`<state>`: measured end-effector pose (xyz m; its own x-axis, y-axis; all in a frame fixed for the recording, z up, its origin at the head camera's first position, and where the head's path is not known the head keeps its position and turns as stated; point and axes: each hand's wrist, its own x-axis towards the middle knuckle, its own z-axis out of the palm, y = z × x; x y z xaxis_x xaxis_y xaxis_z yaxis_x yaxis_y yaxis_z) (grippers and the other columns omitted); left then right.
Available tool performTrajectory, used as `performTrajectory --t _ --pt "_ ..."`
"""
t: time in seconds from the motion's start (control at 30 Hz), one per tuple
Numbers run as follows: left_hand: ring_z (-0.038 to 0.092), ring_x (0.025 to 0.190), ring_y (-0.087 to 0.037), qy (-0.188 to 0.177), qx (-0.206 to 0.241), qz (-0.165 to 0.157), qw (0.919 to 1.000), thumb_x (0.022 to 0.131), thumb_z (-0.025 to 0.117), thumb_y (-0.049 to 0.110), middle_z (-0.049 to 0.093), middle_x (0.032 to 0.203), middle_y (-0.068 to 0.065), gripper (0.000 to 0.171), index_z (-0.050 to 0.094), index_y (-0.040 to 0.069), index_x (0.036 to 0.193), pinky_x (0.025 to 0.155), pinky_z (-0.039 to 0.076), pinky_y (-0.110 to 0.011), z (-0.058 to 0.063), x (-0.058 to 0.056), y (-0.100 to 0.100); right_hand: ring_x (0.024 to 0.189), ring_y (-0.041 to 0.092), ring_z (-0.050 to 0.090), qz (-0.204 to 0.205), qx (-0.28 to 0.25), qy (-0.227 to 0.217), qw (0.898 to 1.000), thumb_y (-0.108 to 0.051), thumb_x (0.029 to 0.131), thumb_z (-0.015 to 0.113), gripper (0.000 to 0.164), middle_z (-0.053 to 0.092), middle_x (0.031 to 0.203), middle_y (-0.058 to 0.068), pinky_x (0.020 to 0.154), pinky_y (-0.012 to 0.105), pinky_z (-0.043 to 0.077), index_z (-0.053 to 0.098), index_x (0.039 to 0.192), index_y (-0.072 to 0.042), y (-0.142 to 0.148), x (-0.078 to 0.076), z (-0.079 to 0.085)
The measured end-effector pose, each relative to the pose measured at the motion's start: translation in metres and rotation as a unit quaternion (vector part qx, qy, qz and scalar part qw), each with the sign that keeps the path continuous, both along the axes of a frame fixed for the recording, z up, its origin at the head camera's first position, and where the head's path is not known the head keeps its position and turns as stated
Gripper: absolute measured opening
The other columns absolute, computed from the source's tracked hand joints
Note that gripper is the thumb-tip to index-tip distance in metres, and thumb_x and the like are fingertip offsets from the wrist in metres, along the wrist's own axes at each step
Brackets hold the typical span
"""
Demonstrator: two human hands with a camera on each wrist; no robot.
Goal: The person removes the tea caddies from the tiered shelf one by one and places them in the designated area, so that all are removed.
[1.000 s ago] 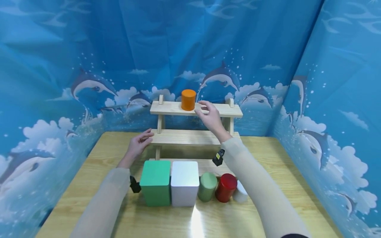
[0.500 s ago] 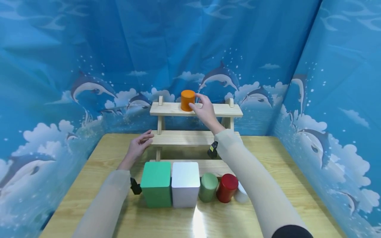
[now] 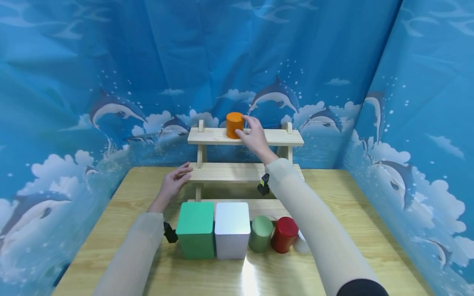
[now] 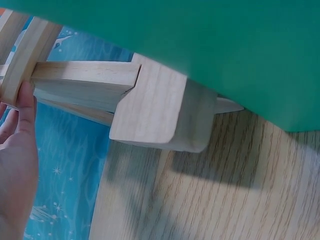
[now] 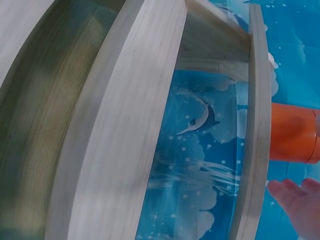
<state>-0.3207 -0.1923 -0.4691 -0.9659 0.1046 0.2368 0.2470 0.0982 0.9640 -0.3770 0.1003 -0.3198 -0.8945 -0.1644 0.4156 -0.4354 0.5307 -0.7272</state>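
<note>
An orange canister stands upright on the top board of a three-tier wooden display stand. My right hand is at the canister's right side in the head view, thumb toward its front and index finger near its upper edge. In the right wrist view, curled fingers show just below the orange canister; part of the hand is cut off there. My left hand holds the left end of the middle board, which the left wrist view shows with a fingertip against the plank's edge.
In front of the stand, a green box, a white box, a light green canister, a red canister and a partly hidden white one form a row on the wooden table. A blue dolphin-print cloth hangs behind.
My right hand has moved slightly left and up, from just beside the orange canister to its right side. The canister and my left hand have stayed in place.
</note>
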Motion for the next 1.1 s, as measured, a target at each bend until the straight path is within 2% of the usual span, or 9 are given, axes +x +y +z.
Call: performTrajectory --t 0.2,0.37,0.5,0.67,0.9,1.1 --pt "0.042 0.124 -0.031 -0.001 0.003 -0.012 0.9999 0.092 0.059 0.019 0.036 0.146 -0.007 0.038 0.056 -0.004 0.123 0.082 0.047 -0.015 0.001 0.0 -0.001 0.127 0.026 0.036 0.008 -0.004 -0.005 1.0 -0.023 0.092 0.06 0.054 0.032 0.144 0.008 0.102 0.04 0.036 0.04 0.141 -0.016 0.0 -0.005 -0.004" --pt "0.04 0.126 -0.034 -0.009 0.014 -0.024 0.9996 0.093 0.057 0.012 0.034 0.146 -0.012 0.036 0.054 -0.008 0.123 0.083 0.048 -0.018 0.013 0.009 0.002 0.121 0.027 0.042 0.014 -0.026 0.004 1.0 -0.022 0.092 0.06 0.051 0.037 0.141 0.009 0.097 0.036 0.04 0.042 0.138 -0.013 -0.003 -0.009 -0.007" --pt "0.041 0.125 -0.034 -0.014 0.008 -0.02 0.9997 0.093 0.056 0.009 0.034 0.146 -0.014 0.036 0.053 -0.01 0.123 0.085 0.048 -0.02 0.022 0.016 0.005 0.118 0.024 0.046 0.01 -0.056 0.012 0.998 -0.02 0.091 0.061 0.047 0.042 0.136 0.009 0.096 0.035 0.042 0.044 0.134 -0.012 -0.007 -0.01 -0.009" --pt "0.044 0.122 -0.031 -0.005 -0.002 -0.017 0.9998 0.093 0.056 0.011 0.034 0.145 -0.015 0.036 0.052 -0.01 0.123 0.084 0.049 -0.021 0.021 0.015 0.005 0.113 0.024 0.049 0.004 -0.093 0.032 0.995 -0.018 0.09 0.063 0.04 0.047 0.128 0.009 0.093 0.034 0.045 0.046 0.125 -0.008 -0.012 -0.014 -0.011" --pt "0.039 0.126 -0.036 -0.02 0.017 -0.016 0.9995 0.093 0.056 0.007 0.034 0.146 -0.014 0.035 0.052 -0.011 0.123 0.081 0.047 -0.014 0.021 0.017 0.005 0.108 0.021 0.051 -0.018 -0.099 0.053 0.994 -0.021 0.087 0.067 0.04 0.049 0.122 0.007 0.088 0.028 0.047 0.046 0.118 -0.008 -0.015 -0.014 -0.016" --pt "0.041 0.124 -0.035 -0.007 0.005 -0.015 0.9998 0.093 0.056 0.008 0.035 0.145 -0.014 0.035 0.053 -0.01 0.122 0.088 0.048 -0.027 0.021 0.015 0.005 0.103 0.02 0.052 -0.016 -0.115 0.06 0.991 -0.022 0.084 0.069 0.04 0.05 0.119 0.007 0.086 0.029 0.048 0.046 0.115 -0.009 -0.015 -0.011 -0.015"
